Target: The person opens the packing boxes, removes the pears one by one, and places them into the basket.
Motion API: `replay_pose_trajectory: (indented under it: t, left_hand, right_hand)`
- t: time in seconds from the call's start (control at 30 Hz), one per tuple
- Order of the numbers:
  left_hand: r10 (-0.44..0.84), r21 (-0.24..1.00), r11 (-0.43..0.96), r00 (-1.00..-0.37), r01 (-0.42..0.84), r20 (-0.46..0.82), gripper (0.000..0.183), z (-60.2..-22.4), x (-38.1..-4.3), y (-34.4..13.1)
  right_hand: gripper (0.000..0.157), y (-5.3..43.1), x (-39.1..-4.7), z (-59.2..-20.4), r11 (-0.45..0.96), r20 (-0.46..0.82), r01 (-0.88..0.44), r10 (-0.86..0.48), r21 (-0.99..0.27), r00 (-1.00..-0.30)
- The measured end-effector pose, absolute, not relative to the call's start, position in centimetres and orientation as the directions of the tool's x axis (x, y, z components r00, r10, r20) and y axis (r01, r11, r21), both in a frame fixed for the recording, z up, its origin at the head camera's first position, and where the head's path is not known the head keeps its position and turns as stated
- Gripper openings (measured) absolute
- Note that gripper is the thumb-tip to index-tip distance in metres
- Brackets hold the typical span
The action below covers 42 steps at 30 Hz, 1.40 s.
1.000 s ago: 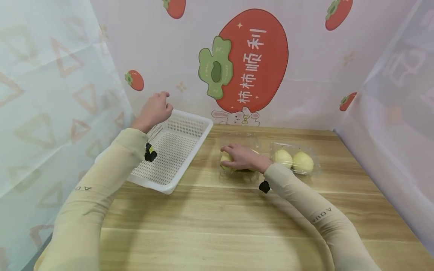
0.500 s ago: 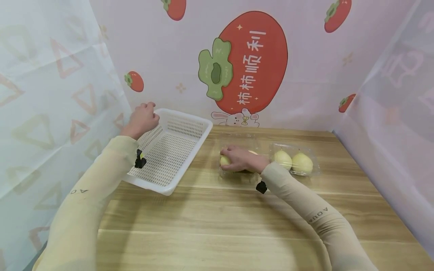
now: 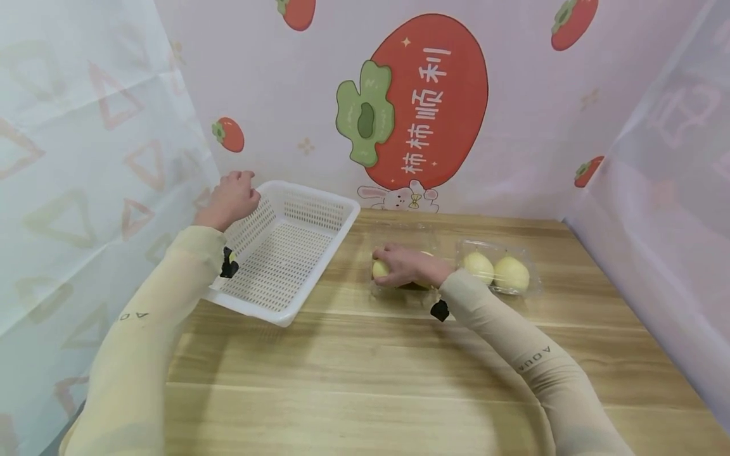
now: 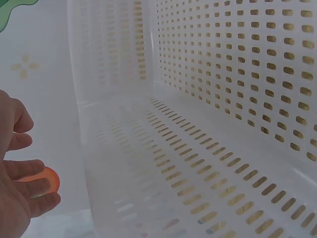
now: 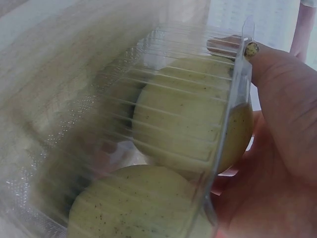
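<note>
In the head view my right hand (image 3: 402, 265) reaches down over a clear plastic box (image 3: 373, 291) and grips a pale yellow pear (image 3: 379, 269). Thumb and fingers curve round that pear (image 5: 193, 114) in the right wrist view, with a second pear (image 5: 133, 206) beside it behind the ribbed clear wall. My left hand (image 3: 230, 197) hovers by the left rim of a white perforated plastic basket (image 3: 319, 272), its fingers loosely bent with nothing in them. The left wrist view has the basket (image 4: 168, 124) close by, apart from the fingers.
A second clear box with two pears (image 3: 511, 275) stands to the right of the right hand. The raised clear lid (image 3: 402, 234) is behind the gripped pear. Printed sheets (image 3: 513, 126) wall in the wooden table (image 3: 365, 367) at the back and sides.
My left hand has shifted left and a little down, from over the basket's far left corner to beside its left rim. The right hand has stayed at the same pear.
</note>
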<state>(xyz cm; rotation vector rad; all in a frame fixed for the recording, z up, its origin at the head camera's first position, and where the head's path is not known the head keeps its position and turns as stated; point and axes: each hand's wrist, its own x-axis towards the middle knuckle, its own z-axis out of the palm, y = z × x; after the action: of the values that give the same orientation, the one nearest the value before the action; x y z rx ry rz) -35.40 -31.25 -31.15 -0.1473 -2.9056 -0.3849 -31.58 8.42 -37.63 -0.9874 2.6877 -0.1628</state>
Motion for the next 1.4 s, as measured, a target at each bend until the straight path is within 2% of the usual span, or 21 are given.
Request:
replay_pose_trajectory:
  t: [0.6,0.93,1.4]
  left_hand:
    - [0.098,0.183,0.976,-0.990,0.116,0.101,0.063,-33.2,-36.0,-35.4]
    - [0.085,0.254,0.963,-0.996,0.087,0.019,0.068,-33.2,-36.2,-36.2]
    - [0.062,0.326,0.944,-0.998,0.055,-0.011,0.075,-34.4,-37.0,-37.0]
  right_hand:
    - [0.060,8.3,-31.6,-37.7,0.742,-0.207,-0.645,-0.670,-0.182,-0.713]
    - [0.059,8.2,-31.8,-37.9,0.745,-0.195,-0.645,-0.668,-0.172,-0.719]
    - [0.057,7.9,-31.8,-38.1,0.764,-0.216,-0.627,-0.645,-0.154,-0.733]
